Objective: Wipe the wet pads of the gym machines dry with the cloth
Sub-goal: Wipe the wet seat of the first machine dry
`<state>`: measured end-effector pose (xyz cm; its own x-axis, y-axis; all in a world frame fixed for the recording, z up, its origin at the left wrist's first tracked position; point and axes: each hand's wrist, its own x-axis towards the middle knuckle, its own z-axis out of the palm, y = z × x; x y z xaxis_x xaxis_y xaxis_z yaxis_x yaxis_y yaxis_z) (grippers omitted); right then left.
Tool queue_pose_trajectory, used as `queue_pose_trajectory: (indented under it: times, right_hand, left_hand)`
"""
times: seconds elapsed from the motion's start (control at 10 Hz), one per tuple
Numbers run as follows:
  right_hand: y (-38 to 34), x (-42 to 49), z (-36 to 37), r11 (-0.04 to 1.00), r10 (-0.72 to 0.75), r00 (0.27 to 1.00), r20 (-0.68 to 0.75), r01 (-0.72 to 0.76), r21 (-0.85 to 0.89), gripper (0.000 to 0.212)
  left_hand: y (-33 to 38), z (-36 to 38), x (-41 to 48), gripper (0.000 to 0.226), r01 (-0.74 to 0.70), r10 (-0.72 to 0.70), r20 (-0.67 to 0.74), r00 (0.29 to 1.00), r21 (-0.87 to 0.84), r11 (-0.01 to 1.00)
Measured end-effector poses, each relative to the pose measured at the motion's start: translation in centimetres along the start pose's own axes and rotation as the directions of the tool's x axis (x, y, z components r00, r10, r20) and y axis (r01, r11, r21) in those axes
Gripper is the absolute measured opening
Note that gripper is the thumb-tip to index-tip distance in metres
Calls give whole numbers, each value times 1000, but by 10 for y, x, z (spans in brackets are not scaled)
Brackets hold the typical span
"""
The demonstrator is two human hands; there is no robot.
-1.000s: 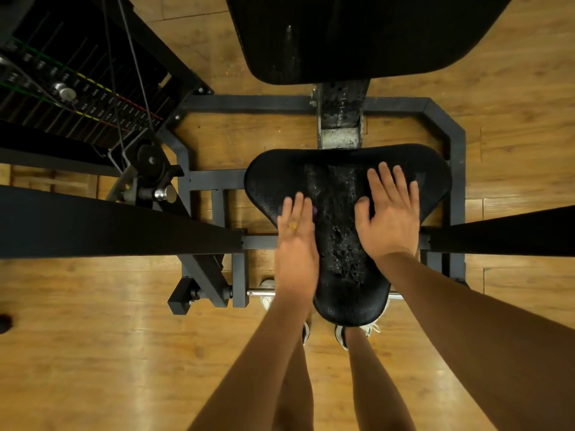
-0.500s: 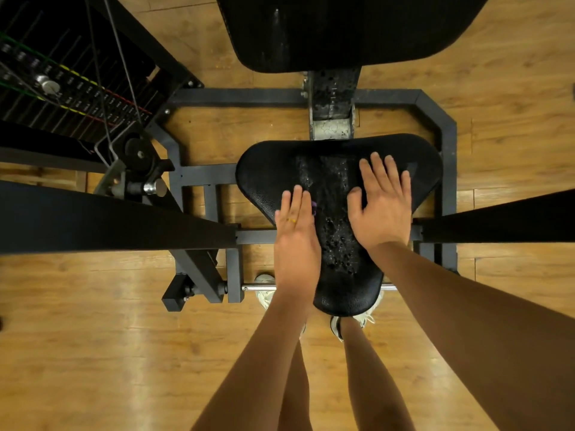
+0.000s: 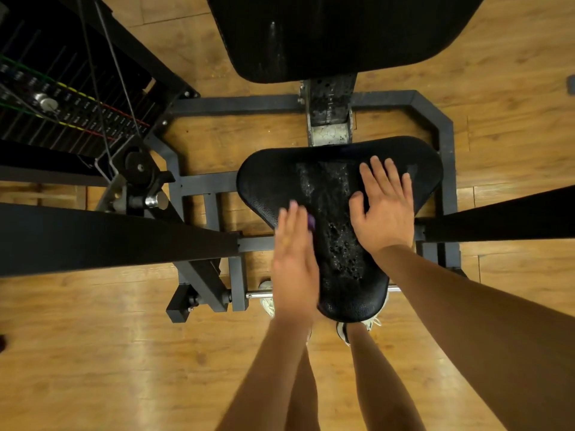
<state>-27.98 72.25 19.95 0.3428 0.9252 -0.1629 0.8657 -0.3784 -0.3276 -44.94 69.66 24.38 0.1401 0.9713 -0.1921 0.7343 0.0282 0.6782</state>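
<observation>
At centre frame, the seat pad [image 3: 267, 188] shows a beaded wet strip down its middle. The right hand [image 3: 385, 209] lies flat on it, fingers spread. The blurred left hand [image 3: 294, 259] presses flat at the pad's left edge, a scrap of purple cloth [image 3: 311, 220] peeking from under its fingers. Risk: the bare right palm may slip or spread the water. Count: two hands, one cloth, two pads, with the back pad [image 3: 342, 35], top of frame, streaked wet.

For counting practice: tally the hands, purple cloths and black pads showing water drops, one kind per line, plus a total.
Hands: 2 (left hand, right hand)
Purple cloth: 1
Wet black pads: 2 (seat pad, back pad)
Total: 5
</observation>
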Motion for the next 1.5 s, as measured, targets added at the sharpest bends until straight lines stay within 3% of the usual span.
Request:
queue_pose_trajectory:
  times: [0.1,0.2,0.3,0.4,0.5,0.7,0.8,1.1,1.2,1.3,1.4,1.5]
  right_hand:
    - [0,0,0,1000,0,1000,-4,0,8,53]
    - [0,-1,-1,1000,2,1000,-19,-1,22,53]
    - [-1,0,-1,1000,-4,1000,-21,4,13,53]
    - [0,0,0,1000,-1,1000,-17,1,10,53]
    - [0,0,0,1000,2,1000,-13,-2,2,53]
    - [0,0,0,1000,1,1000,-16,-1,8,53]
    - [1,1,1,1000,2,1000,-17,-2,11,53]
    - [1,1,-1,1000,-4,1000,2,4,4,53]
    - [2,1,-1,1000,-10,1000,-10,10,-5,53]
    - [1,1,1,1000,-8,1000,-21,9,10,53]
    - [0,0,1,1000,-5,1000,-16,5,-6,53]
    - [0,0,-2,1000,-2,1000,-5,2,-10,53]
  left_hand:
    - [3,-6,96,44,-41,39,21,999,129,991]
    - [-4,5,151,46,-69,23,179,984,257,964]
    - [-13,16,137,49,-98,42,183,982,312,945]
    - [-13,13,81,51,-74,37,140,990,265,961]
    - [-14,6,24,53,-71,25,181,983,252,965]
    - [-17,15,72,49,-94,65,116,991,262,961]
    - [-13,22,109,50,-44,10,118,993,291,956]
    - [-2,14,-49,67,-66,36,149,988,198,978]
    - [-8,14,-19,65,-209,167,174,970,263,942]
    - [-12,13,40,54,-142,93,173,981,303,942]
    - [-9,17,32,51,-156,103,178,979,311,938]
    - [-7,20,-35,62,-149,112,142,983,279,949]
